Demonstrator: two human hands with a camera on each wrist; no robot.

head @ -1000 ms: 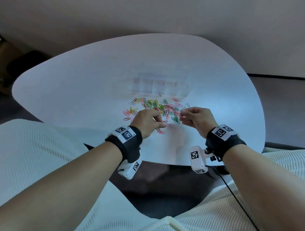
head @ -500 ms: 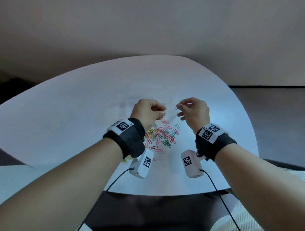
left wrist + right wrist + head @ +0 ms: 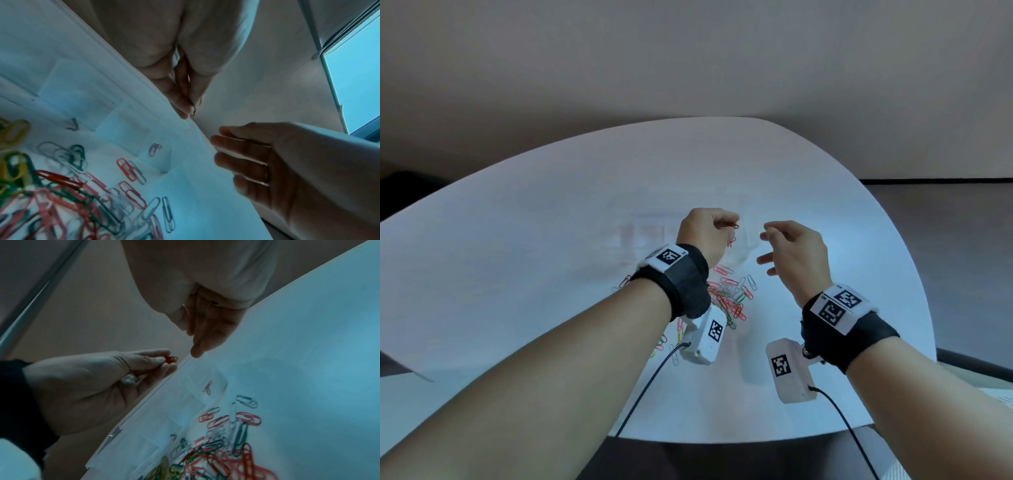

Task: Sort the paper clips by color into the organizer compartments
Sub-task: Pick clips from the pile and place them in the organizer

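My left hand pinches a small red paper clip between thumb and fingertips above the right end of the clear organizer. The same red paper clip shows in the right wrist view, and its tip in the left wrist view. My right hand hovers just to the right, fingers spread and holding nothing. A pinkish clip lies in the end compartment. The mixed pile of coloured clips lies on the table in front of the organizer.
The white rounded table carries everything; its near edge is close to my body. Wrist camera cables hang over the table front. A few stray clips lie left of the pile, partly under my left wrist.
Both hands rose from the pile to the organizer. My right hand, which pinched a clip half a second ago, has spread open and holds nothing. My left hand still pinches its red clip.
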